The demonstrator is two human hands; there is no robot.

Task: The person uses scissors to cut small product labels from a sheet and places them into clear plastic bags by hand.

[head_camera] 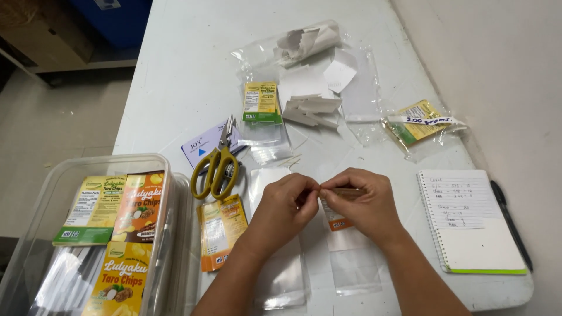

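White laminate runs across the whole bench (175, 76), and past its left edge there is pale tiled floor (52, 117) with a blue bin (111, 20) at the top. Down at the near left corner sits a clear plastic tub (64, 175) stacked with yellow and orange snack labels (123, 246). Just right of it lie yellow-handled scissors (215, 164), blades pointing away, resting over a small pale card (202, 146), with another orange label (221, 231) flat below them. Now the middle: left hand (287, 205) and right hand (360, 202) are together, fingertips pinching the top edge of a clear plastic sleeve (345, 246) that carries an orange label inside and lies flat on the bench beneath the wrists. Beyond the hands there are more clear bags (360, 88), folded white paper slips (310, 105) and a green and yellow label (261, 102). Further right, a bagged yellow packet (418, 126) with a handwritten strip. Far right, a spiral notebook (474, 222) with a dark pen (509, 222) just beside it, close to a plain beige wall (503, 58).
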